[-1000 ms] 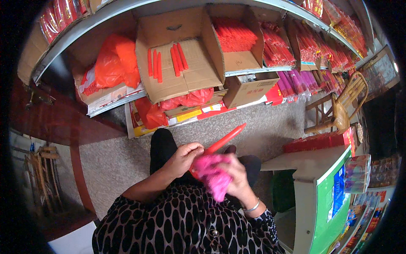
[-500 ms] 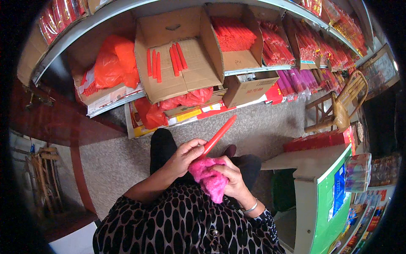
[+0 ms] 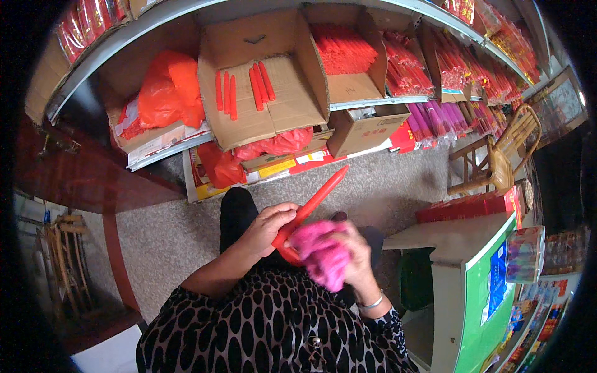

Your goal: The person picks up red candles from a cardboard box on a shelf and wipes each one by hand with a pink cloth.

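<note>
My left hand (image 3: 268,229) is closed round a red candle (image 3: 324,193), which slants up to the right with its tapered tip free. Below that hand another red end (image 3: 290,255) shows; whether it belongs to a second candle I cannot tell. A bunched pink cloth (image 3: 324,255) is gripped in my right hand (image 3: 356,252), just right of the candle's lower part. The right hand is slightly blurred, and the cloth hides part of its fingers. Ahead, an open cardboard box (image 3: 292,118) holds several red candles (image 3: 255,87) lying in two small groups.
Shelving ahead carries a box of bundled red candles (image 3: 345,50) and an orange-red plastic bag (image 3: 171,93). A bamboo chair (image 3: 507,149) stands at the right, beyond a white-topped counter (image 3: 448,230) with a green side. Wooden sticks or legs (image 3: 65,261) show at the far left.
My right hand has moved the pink cloth off the candle, slightly right and up. More of the candle's lower part and a red end below my left hand now show.
</note>
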`<state>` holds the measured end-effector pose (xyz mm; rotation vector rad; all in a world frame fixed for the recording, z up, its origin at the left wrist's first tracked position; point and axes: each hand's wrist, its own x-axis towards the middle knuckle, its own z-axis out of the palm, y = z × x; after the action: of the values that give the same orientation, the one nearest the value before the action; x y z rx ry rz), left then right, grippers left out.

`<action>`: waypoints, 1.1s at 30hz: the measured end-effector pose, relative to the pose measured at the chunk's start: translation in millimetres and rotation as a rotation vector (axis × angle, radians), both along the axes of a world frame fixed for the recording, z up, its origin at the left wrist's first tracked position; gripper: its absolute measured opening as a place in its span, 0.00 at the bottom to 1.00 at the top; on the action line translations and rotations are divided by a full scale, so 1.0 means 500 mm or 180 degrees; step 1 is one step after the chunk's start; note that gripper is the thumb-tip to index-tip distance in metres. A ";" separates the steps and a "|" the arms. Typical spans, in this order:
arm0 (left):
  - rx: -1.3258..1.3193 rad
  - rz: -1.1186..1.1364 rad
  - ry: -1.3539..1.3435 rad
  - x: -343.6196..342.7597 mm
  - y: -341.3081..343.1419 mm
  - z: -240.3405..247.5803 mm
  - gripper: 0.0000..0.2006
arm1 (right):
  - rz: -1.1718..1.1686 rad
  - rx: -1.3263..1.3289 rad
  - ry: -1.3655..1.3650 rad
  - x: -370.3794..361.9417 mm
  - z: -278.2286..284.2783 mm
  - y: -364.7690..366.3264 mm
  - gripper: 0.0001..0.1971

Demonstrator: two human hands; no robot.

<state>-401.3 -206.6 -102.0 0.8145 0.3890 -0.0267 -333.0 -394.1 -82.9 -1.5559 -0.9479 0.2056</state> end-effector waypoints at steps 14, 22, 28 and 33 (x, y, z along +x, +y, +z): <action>0.0235 -0.0630 -0.0510 -0.011 0.012 -0.004 0.11 | -0.1082 0.0624 0.0800 0.064 -0.017 -0.025 0.09; 0.0489 -0.0696 -0.0364 -0.006 0.006 -0.002 0.10 | -0.0162 0.0080 0.0090 0.013 0.000 0.019 0.11; 0.0401 -0.0853 -0.0407 -0.011 0.012 0.015 0.16 | -0.1749 0.1274 0.1245 0.093 0.035 -0.011 0.07; 0.0214 -0.0695 -0.0448 -0.002 0.012 0.004 0.15 | -0.0307 0.0090 0.0528 0.012 -0.006 -0.004 0.14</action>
<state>-402.4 -200.4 -100.0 0.9169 0.1677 -0.1595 -327.0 -395.9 -86.0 -1.5295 -0.7414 0.2478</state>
